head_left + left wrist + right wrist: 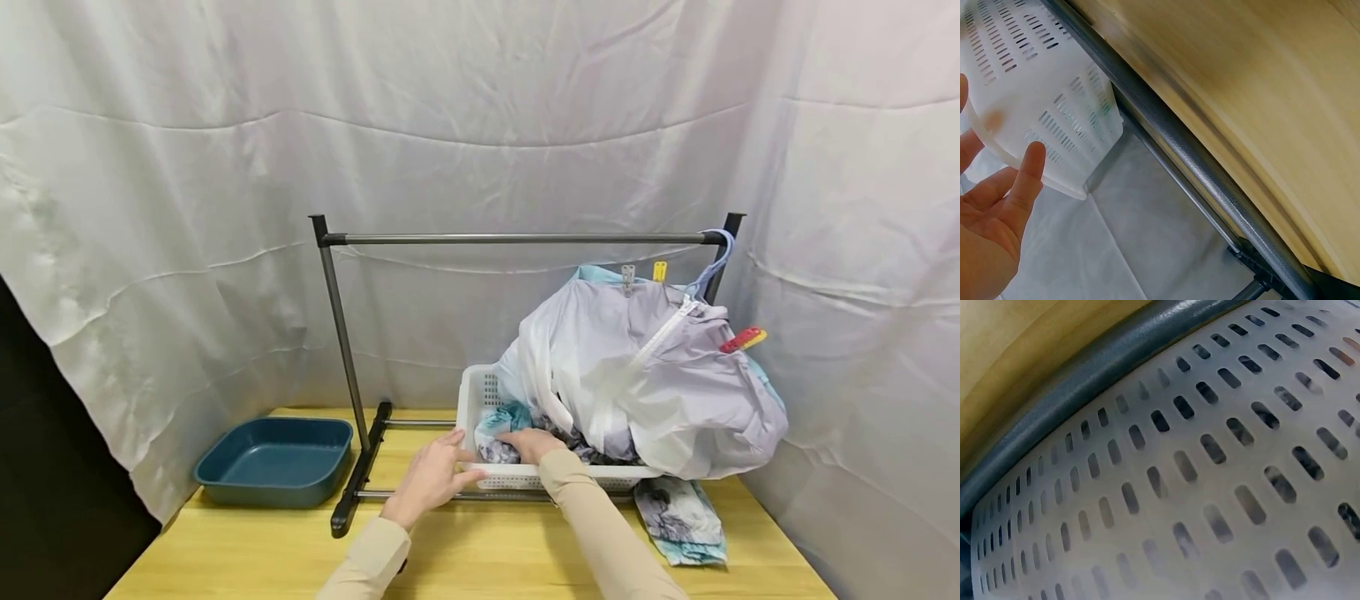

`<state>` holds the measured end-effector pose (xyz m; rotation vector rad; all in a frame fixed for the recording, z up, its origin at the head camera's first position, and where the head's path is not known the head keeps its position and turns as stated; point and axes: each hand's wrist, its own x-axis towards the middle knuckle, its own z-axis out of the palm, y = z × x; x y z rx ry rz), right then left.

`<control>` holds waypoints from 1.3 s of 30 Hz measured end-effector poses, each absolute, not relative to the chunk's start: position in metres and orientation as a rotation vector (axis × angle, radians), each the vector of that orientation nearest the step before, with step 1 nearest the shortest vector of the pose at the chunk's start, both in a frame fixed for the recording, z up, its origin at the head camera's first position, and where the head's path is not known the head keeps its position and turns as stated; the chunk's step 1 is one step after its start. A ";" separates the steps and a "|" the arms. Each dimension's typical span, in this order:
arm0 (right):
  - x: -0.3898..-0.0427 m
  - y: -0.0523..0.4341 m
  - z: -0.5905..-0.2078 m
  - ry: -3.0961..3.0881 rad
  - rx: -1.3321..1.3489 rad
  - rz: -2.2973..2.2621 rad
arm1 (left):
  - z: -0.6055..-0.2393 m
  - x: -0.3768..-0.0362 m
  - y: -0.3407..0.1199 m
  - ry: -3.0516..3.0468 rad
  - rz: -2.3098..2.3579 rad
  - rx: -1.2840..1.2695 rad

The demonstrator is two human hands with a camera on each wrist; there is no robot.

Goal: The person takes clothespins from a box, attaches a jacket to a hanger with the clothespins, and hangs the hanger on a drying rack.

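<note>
A white perforated basket point(480, 383) stands under the rack on the wooden table. My left hand point(429, 477) is at its near left corner, fingers and thumb spread about the rim. In the left wrist view the thumb point(1030, 165) lies outside the rim, and a fingertip shows dimly through the wall. Inside the basket, my right hand point(531, 444) grips a crumpled teal, white and black garment point(491, 433); most of its fingertips are hidden. The right wrist view shows the basket's slotted wall point(1147, 487), with dark cloth behind it.
A metal clothes rack point(525, 238) spans the basket. A white-lilac zipped jacket point(637, 367) hangs at its right on a blue hanger point(708, 271) with several clothespins, bulging over the basket. Folded patterned cloth point(682, 517) lies front right; a blue tub point(273, 458) stands left.
</note>
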<state>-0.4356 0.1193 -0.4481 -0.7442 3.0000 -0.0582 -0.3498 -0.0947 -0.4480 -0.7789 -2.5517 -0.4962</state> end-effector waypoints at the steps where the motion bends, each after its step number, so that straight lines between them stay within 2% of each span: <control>1: -0.436 0.119 -0.447 3.020 -0.768 -0.017 | -0.447 -0.350 -0.095 -2.553 -0.495 -0.775; 14: -0.440 0.121 -0.448 3.184 -1.014 0.189 | -0.446 -0.348 -0.096 -2.550 -0.459 -0.742; 18: -0.438 0.128 -0.444 3.320 -1.294 0.360 | -0.447 -0.349 -0.098 -2.537 -0.444 -0.745; 24: -0.441 0.146 -0.435 3.409 -1.944 0.513 | -0.448 -0.350 -0.098 -2.534 -0.473 -0.764; 27: -0.443 0.152 -0.424 3.457 -2.086 0.593 | -0.448 -0.349 -0.097 -2.537 -0.475 -0.759; 30: -0.445 0.160 -0.408 3.576 -1.997 0.773 | -0.449 -0.349 -0.096 -2.539 -0.476 -0.749; 34: -0.448 0.174 -0.387 3.725 -1.710 0.960 | -0.449 -0.348 -0.096 -2.541 -0.483 -0.741; 39: -0.449 0.200 -0.376 3.789 -1.523 0.941 | -0.451 -0.348 -0.098 -2.531 -0.483 -0.742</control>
